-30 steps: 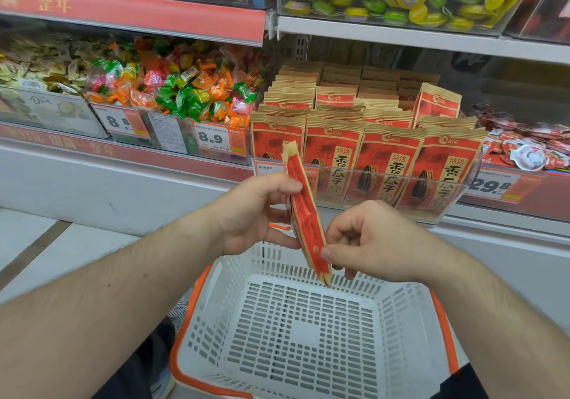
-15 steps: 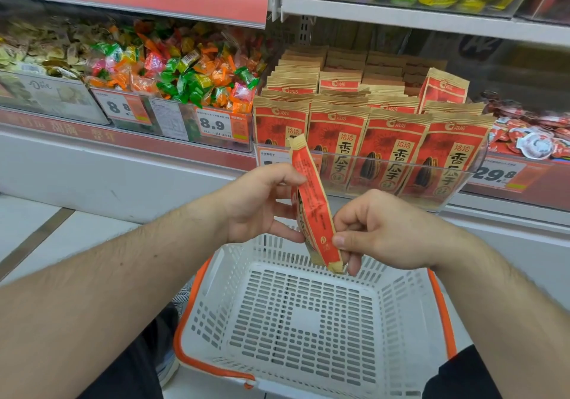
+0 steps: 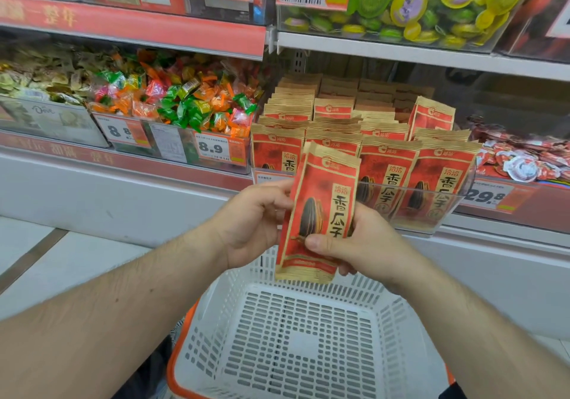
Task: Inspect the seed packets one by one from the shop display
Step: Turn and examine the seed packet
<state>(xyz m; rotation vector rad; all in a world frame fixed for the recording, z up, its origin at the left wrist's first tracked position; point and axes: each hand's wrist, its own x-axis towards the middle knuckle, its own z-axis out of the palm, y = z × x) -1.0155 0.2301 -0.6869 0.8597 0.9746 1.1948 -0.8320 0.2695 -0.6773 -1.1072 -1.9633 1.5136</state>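
Right now your left hand (image 3: pixel 251 222) and right hand (image 3: pixel 354 244) both grip one red seed packet (image 3: pixel 317 210), held upright with its printed front facing you, above the white basket (image 3: pixel 290 346). Your right thumb presses on the packet's lower front; the rest of those fingers curl behind it, out of sight. Your left fingers pinch its left edge, partly hidden by the packet. Behind it, more packets stand in rows in the clear display bin (image 3: pixel 431 213); the held packet covers part of the front row. Small print is unreadable.
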